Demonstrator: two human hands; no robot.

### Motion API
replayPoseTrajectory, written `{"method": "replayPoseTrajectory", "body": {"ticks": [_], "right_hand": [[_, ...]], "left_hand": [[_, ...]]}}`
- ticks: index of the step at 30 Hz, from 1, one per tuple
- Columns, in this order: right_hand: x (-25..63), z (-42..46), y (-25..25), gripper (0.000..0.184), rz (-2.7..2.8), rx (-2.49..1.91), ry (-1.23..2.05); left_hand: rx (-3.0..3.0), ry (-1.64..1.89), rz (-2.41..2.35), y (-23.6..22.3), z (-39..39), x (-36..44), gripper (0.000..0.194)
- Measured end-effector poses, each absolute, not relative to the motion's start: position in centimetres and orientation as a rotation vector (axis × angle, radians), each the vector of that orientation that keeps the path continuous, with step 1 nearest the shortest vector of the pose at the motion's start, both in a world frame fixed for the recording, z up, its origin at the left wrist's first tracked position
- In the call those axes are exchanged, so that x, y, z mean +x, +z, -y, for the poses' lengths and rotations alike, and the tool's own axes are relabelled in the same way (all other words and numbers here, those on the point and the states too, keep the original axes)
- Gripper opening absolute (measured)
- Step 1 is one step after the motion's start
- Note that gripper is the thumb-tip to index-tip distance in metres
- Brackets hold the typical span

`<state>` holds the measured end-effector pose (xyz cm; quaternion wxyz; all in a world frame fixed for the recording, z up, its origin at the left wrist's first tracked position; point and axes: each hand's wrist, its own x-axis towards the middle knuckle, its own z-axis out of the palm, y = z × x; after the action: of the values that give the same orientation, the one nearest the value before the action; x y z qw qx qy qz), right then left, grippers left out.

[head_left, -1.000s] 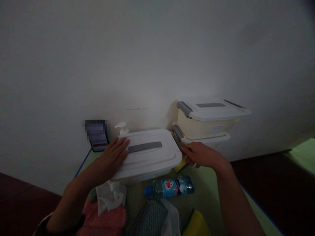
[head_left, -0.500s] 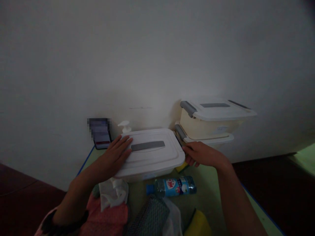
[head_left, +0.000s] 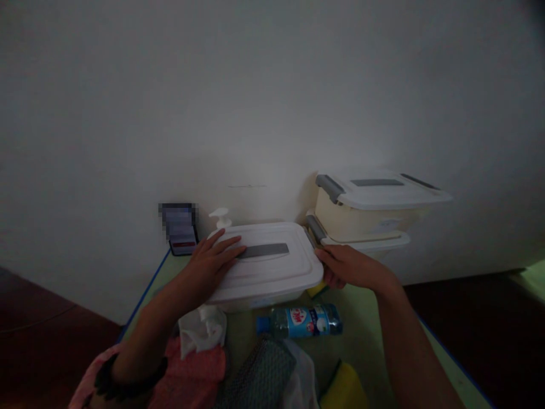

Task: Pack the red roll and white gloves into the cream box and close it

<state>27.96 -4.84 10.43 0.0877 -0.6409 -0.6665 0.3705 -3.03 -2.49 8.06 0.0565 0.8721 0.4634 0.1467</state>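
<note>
A white storage box (head_left: 264,278) with a grey strip on its lid sits on the green tabletop. My left hand (head_left: 213,264) lies flat on the lid's left part, fingers spread, the fingertips reaching the strip's left end. At the box's right end, my right hand (head_left: 344,266) has its thumb on the rim by the grey latch (head_left: 310,237) and its fingers curled beneath. The fingers partly hide the latch, and the box's contents do not show. Just in front lies a bottle (head_left: 304,321) with a blue cap and blue label.
Two lidded cream boxes (head_left: 361,216) stand stacked at the back right. A phone (head_left: 182,230) leans at the back left near a white pump top (head_left: 220,217). Pink cloth (head_left: 191,372), white cloth (head_left: 204,332), grey-green textured cloth (head_left: 259,375) and a yellow sponge (head_left: 344,389) lie in front.
My left hand has slid a little to the right across the lid, onto the strip's end. My right hand stays at the latch end. The whole scene has shifted slightly right in view.
</note>
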Motion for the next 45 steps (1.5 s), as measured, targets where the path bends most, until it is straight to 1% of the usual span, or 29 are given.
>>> {"method": "replayPoseTrajectory", "body": {"ticks": [4, 11, 17, 21, 24, 30, 45], "right_hand": [[27.8, 5.0, 10.4, 0.039, 2.001, -1.904, 1.113], [27.9, 4.9, 10.4, 0.039, 2.038, -1.897, 1.080], [27.9, 4.7, 10.4, 0.034, 2.024, -1.875, 1.090], [27.9, 4.7, 10.5, 0.034, 1.983, -1.870, 1.131], [28.1, 4.8, 10.6, 0.034, 1.944, -1.859, 1.221], [28.3, 4.9, 10.7, 0.040, 1.864, -1.843, 1.315], [28.1, 4.4, 10.3, 0.032, 1.855, -1.817, 1.425]], "left_hand": [[2.630, 0.460, -1.380, 8.8, 2.9, -1.2, 0.040], [2.513, 0.580, -1.555, 9.2, 2.2, 2.3, 0.028], [2.474, 0.649, -1.546, 8.2, 1.3, 2.0, 0.032], [2.472, 0.676, -1.530, 8.1, 1.3, 2.0, 0.031], [2.471, 0.686, -1.514, 8.2, 1.4, 2.0, 0.028], [2.494, 0.679, -1.493, 8.3, 1.5, 1.9, 0.024], [2.443, 0.648, -1.466, 8.7, 1.4, 2.0, 0.021]]}}
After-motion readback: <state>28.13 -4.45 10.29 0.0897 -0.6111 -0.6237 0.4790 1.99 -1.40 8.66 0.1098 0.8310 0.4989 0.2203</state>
